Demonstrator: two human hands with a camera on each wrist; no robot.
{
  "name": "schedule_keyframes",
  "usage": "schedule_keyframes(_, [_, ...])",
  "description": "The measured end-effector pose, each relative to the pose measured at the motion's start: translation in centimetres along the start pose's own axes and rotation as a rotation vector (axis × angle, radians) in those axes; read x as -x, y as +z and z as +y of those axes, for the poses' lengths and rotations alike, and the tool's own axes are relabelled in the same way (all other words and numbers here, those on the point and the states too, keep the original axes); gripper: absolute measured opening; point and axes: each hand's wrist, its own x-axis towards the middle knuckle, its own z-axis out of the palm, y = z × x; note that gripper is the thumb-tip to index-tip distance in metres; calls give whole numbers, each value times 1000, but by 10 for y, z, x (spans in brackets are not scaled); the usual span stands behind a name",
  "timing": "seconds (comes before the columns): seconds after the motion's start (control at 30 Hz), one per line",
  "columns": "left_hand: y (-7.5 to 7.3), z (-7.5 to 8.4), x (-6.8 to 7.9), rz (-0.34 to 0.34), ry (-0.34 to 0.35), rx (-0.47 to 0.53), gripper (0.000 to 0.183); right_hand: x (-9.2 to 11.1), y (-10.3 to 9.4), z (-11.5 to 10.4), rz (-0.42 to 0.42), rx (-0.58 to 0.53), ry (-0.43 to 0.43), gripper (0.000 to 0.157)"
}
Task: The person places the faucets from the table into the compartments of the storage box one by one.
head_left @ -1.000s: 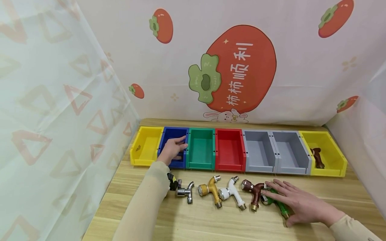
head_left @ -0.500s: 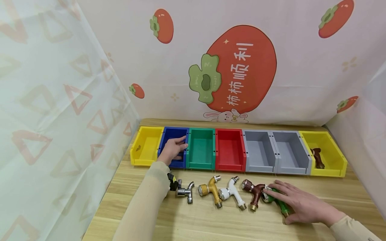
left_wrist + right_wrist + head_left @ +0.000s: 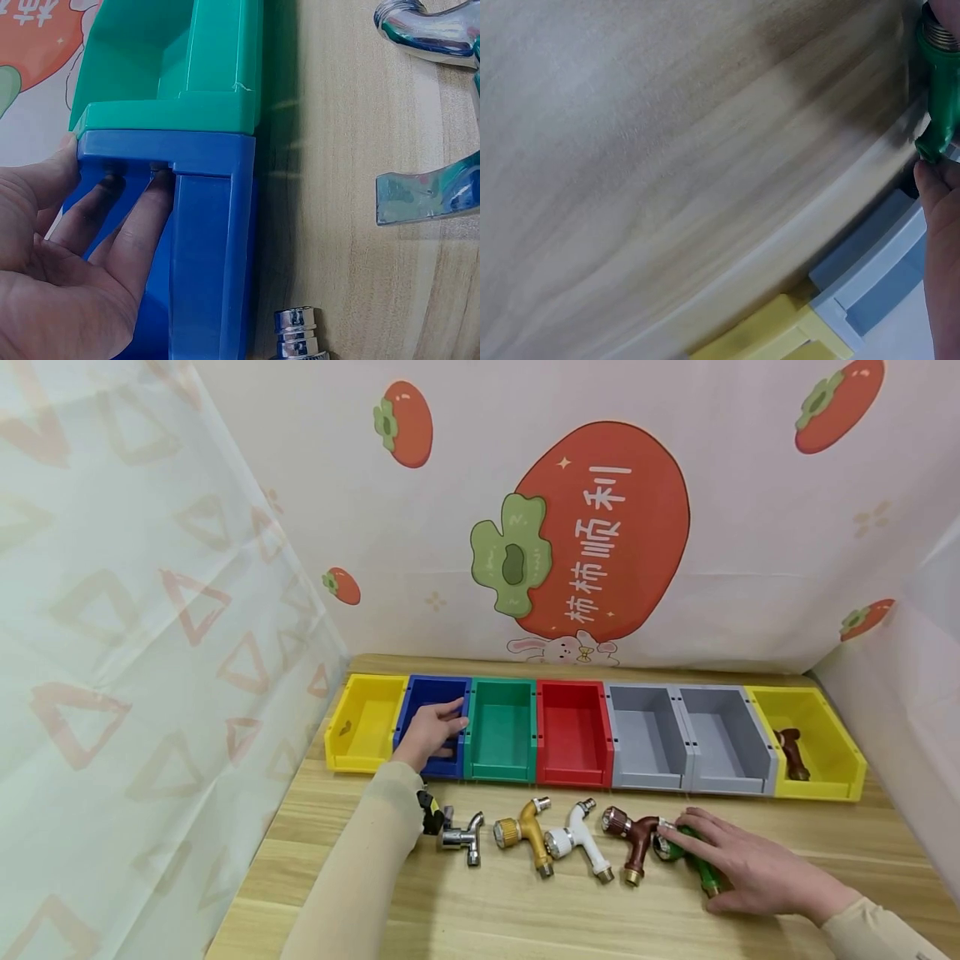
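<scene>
My left hand [image 3: 426, 733] reaches into the blue bin [image 3: 210, 262] and pinches its side wall, next to the green bin [image 3: 501, 727]. In the left wrist view two fingers [image 3: 139, 232] press inside the wall, and the thumb is at its upper edge. At the right, my right hand [image 3: 761, 868] grips a green faucet [image 3: 703, 870] lying on the table. Its thumb is by the threaded end and its fingers reach over the body, partly hiding it. Just left of it lies a brown faucet [image 3: 639, 845] with a ribbed knob.
White [image 3: 588, 839], gold [image 3: 531, 839] and chrome [image 3: 467, 838] faucets lie in a row; a black piece [image 3: 430, 817] shows beside the left sleeve. Red [image 3: 573, 777], grey and yellow bins continue the back row. The right yellow bin [image 3: 821, 787] holds a brown piece [image 3: 792, 755].
My right hand's fingers have shifted slightly over the green faucet, and its thumb has drawn in a little. The left hand stays in place at the blue bin.
</scene>
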Motion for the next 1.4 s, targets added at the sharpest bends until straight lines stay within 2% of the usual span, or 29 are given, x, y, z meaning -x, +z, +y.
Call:
schedule_keyframes(0.2, [0,1,1,-1,4,-1,56,-2,-10,6,-19,15,20,109])
schedule_keyframes(0.43, [0,1,1,1,4,-3,56,-7,-24,14,-17,92,34,113])
schedule_keyframes(0.7, [-1,0,1,-3,0,0,56,-11,-38,31,57,146,3,110])
schedule_keyframes(0.83, [-1,0,0,-5,2,2,56,-12,-44,42,108,181,-40,96])
schedule_keyframes(0.97, [-1,1,1,-8,-1,7,56,-13,-50,52,132,199,-40,86])
schedule_keyframes(1.4, [-1,0,0,-8,1,16,56,-17,-58,87,211,240,24,90])
